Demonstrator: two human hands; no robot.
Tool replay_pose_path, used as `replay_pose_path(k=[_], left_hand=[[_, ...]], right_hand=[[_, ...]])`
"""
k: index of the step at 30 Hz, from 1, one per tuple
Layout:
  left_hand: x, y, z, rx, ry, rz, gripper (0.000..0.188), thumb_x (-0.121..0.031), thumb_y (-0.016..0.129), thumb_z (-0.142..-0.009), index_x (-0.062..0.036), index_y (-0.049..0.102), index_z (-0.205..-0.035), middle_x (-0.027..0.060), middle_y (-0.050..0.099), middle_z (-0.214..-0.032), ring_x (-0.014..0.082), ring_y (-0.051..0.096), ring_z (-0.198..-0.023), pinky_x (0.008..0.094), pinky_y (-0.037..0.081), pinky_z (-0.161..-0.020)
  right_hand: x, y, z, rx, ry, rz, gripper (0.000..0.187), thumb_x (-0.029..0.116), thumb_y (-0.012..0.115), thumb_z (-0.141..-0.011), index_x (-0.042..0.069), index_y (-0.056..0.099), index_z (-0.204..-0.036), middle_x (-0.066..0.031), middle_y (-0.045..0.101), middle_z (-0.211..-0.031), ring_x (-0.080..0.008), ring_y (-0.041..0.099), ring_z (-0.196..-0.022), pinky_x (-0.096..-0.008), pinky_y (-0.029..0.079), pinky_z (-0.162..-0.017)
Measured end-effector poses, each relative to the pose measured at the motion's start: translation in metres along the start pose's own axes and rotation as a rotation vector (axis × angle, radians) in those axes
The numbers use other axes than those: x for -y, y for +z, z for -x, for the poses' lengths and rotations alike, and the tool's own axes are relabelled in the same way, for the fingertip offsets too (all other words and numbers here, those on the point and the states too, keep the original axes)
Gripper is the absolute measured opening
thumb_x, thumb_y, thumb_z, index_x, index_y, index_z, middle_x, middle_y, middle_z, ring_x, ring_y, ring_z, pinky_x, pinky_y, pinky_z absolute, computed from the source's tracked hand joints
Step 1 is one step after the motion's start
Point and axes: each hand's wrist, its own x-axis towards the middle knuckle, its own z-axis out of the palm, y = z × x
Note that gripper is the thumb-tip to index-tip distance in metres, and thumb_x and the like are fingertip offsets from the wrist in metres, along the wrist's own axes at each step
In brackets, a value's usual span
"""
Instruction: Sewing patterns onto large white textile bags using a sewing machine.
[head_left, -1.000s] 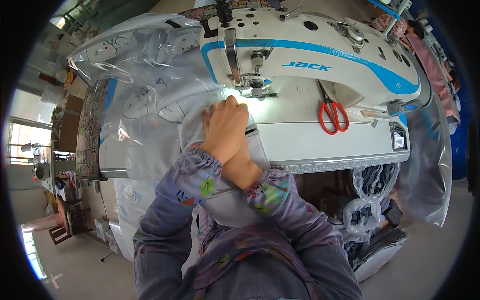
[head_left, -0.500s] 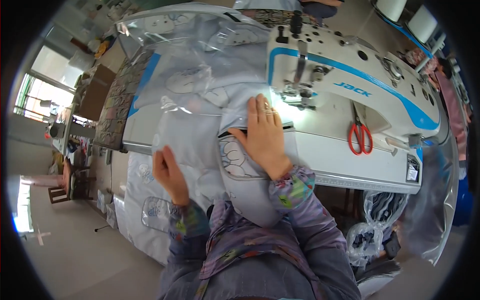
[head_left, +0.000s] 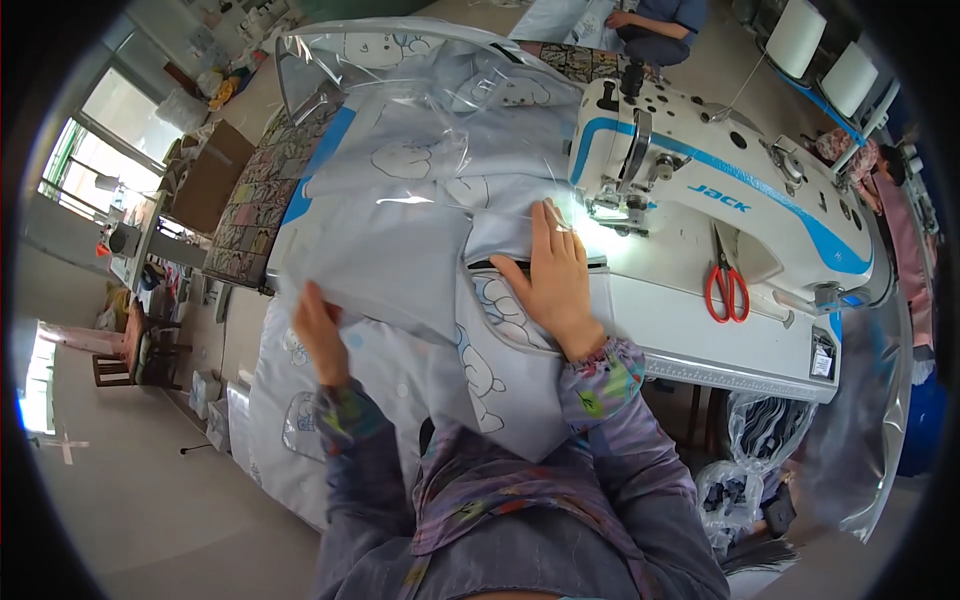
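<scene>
Pale grey fabric (head_left: 385, 265) printed with cartoon animals spreads over the sewing table, partly under clear plastic sheeting (head_left: 450, 130). My left hand (head_left: 322, 335) is closed on the near left edge of the grey fabric, its fingertips partly hidden. Flat on the fabric, fingers stretched out, my right hand (head_left: 560, 285) lies just in front of the needle area. Beneath it is a printed pocket-like panel (head_left: 500, 310) with a dark strip along its top, and a folded part hangs over the table's front edge. The white and blue sewing machine (head_left: 720, 180) has its lamp lit.
Red-handled scissors (head_left: 727, 293) lie on the machine bed, right of my right hand. White thread cones (head_left: 797, 40) stand at the back right. A clear bag of dark pieces (head_left: 735, 490) hangs below the table. Another person (head_left: 660, 30) sits beyond the table.
My left hand has moved slightly left and drawn the fabric edge out with it, so the grey piece spreads flatter. My right hand stays flat on the panel. The whole view has shifted slightly.
</scene>
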Motion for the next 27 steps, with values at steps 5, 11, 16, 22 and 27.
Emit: replay_pose_path(k=[5,11,16,22,27], left_hand=[[-0.076,0.058,-0.123,-0.098,0.465,-0.216,0.051,-0.034,0.05,-0.108,-0.0028,0.055,-0.068,0.0027,0.048,-0.057,0.0165,0.051,-0.058,0.0357,0.038,-0.055],[-0.07,0.12,-0.171,0.075,0.933,-0.592,0.057,-0.018,0.072,-0.091,-0.0053,0.047,-0.141,0.0187,0.052,-0.14,0.0408,0.061,-0.114,0.047,0.048,-0.103],[-0.132,0.135,-0.095,0.124,1.353,-0.771,0.044,-0.011,0.07,-0.089,-0.0103,0.054,-0.13,0.0146,0.058,-0.134,0.0387,0.066,-0.104,0.0477,0.043,-0.11],[-0.225,0.063,-0.064,0.565,1.258,-0.707,0.016,0.0,0.061,-0.089,-0.007,0.065,-0.103,0.0132,0.068,-0.093,0.032,0.068,-0.083,0.0427,0.055,-0.073],[-0.246,-0.035,0.093,1.129,1.179,-1.005,0.01,-0.009,0.063,-0.09,-0.0067,0.064,-0.1,0.0042,0.054,-0.069,0.0238,0.058,-0.054,0.0385,0.047,-0.048]], right_hand=[[-0.021,0.002,0.004,-0.037,-0.103,-0.34,0.09,0.047,0.073,-0.089,-0.003,0.036,-0.154,-0.0263,0.041,-0.156,-0.0416,0.038,-0.144,-0.0514,0.031,-0.117],[0.011,0.026,-0.004,0.169,-0.049,0.154,0.097,0.058,0.075,-0.082,-0.001,0.04,-0.151,-0.0235,0.038,-0.158,-0.0377,0.04,-0.144,-0.0588,0.03,-0.116],[0.02,0.031,-0.021,0.132,-0.057,0.075,0.094,0.065,0.065,-0.087,-0.001,0.041,-0.151,-0.0202,0.039,-0.158,-0.0344,0.039,-0.145,-0.0596,0.028,-0.117],[0.018,0.068,-0.053,0.159,0.036,0.185,0.09,0.064,0.059,-0.092,0.0,0.041,-0.152,-0.0171,0.04,-0.159,-0.0332,0.037,-0.147,-0.06,0.025,-0.118],[-0.043,0.132,-0.095,-0.325,0.268,0.536,0.094,0.077,0.059,-0.081,0.001,0.054,-0.136,-0.0216,0.058,-0.14,-0.0347,0.049,-0.136,-0.0613,0.037,-0.108]])
